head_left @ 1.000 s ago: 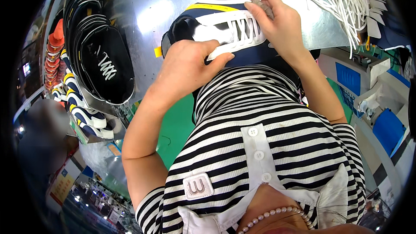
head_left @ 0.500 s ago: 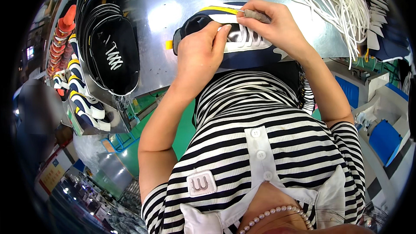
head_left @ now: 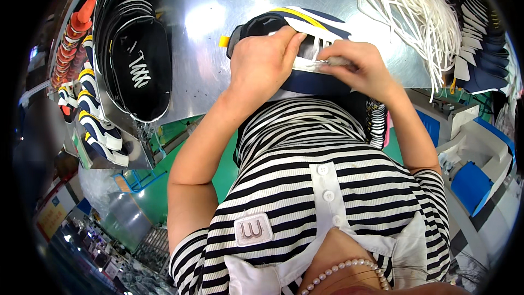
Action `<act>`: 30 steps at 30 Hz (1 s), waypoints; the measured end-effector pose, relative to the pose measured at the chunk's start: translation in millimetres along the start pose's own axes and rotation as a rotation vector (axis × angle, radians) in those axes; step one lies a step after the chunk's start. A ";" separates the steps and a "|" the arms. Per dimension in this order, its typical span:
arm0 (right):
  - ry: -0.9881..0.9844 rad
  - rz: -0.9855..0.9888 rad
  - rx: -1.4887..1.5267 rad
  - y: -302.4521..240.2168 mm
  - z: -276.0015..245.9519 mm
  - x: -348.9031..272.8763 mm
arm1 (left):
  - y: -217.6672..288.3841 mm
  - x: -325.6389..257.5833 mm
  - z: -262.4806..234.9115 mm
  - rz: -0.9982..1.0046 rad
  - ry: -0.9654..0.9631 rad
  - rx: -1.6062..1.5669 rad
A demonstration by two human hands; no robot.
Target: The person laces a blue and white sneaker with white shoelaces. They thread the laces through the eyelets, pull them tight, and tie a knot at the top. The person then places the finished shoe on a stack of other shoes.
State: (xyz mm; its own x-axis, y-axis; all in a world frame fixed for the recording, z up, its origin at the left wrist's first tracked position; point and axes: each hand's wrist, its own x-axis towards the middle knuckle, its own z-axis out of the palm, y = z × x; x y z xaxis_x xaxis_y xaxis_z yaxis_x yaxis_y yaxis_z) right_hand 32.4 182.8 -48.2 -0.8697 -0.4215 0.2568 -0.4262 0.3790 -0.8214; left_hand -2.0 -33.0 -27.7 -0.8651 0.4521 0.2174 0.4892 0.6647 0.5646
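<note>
A navy, white and yellow shoe upper (head_left: 311, 83) lies on its side at the table's near edge, with a yellow tab at its left end. My left hand (head_left: 261, 64) is closed on it, thumb and fingers pinching the white eyelet edge by the opening. White lace (head_left: 323, 42) crosses the upper between my hands. In my right hand (head_left: 364, 68) is a thin metal hook tool (head_left: 341, 62) with a wrapped, greyish handle. Its tip is at the near row of eyelets, where my fingers partly hide it; whether it has caught the lace I cannot tell.
Loose white laces (head_left: 420, 16) spread over the far right of the metal table (head_left: 199, 84). Stacked black uppers (head_left: 142, 71) stand at left, beside navy-white uppers (head_left: 98, 123) and orange pieces (head_left: 71, 46). More navy uppers (head_left: 486, 68) are stacked at far right.
My right hand has brought the hook tool from the far eyelet edge toward me to the near one. My left hand and the upper have shifted slightly right in the view.
</note>
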 end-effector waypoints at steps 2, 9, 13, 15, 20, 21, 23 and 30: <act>-0.035 -0.067 -0.133 2.4 0.1 -0.2 | 1.5 4.9 -1.9 0.007 -0.032 0.014; 0.003 -0.105 -0.186 8.4 -4.4 -6.7 | -12.1 -39.1 -8.1 0.319 0.399 0.020; 0.119 -0.048 0.006 7.5 -0.3 -2.6 | 1.1 -92.7 12.4 -0.535 0.248 -0.842; 0.136 0.041 0.116 3.7 -0.1 -0.6 | 6.6 -81.9 13.8 -0.679 0.127 -1.300; 0.093 0.234 0.486 -14.5 9.2 3.3 | 10.8 -44.2 7.7 -0.569 0.178 -1.762; 0.094 0.235 0.505 -12.0 11.2 2.1 | 9.8 -44.2 3.1 -0.587 0.138 -1.790; 0.113 0.194 0.566 -4.0 19.5 0.9 | 11.8 -45.7 -4.9 -0.539 0.174 -1.716; 0.388 0.347 0.589 -10.2 16.3 25.2 | 29.8 -50.1 -133.9 -0.258 0.121 0.022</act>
State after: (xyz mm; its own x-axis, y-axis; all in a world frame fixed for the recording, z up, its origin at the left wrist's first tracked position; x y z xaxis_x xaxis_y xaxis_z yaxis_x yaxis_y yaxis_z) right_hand 18.9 154.8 -41.7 -1.0000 -0.0001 0.0069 -0.0069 -0.1087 -0.9941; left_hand 41.1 -115.5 84.8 -0.9677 0.1926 0.1629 0.2521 0.7617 0.5969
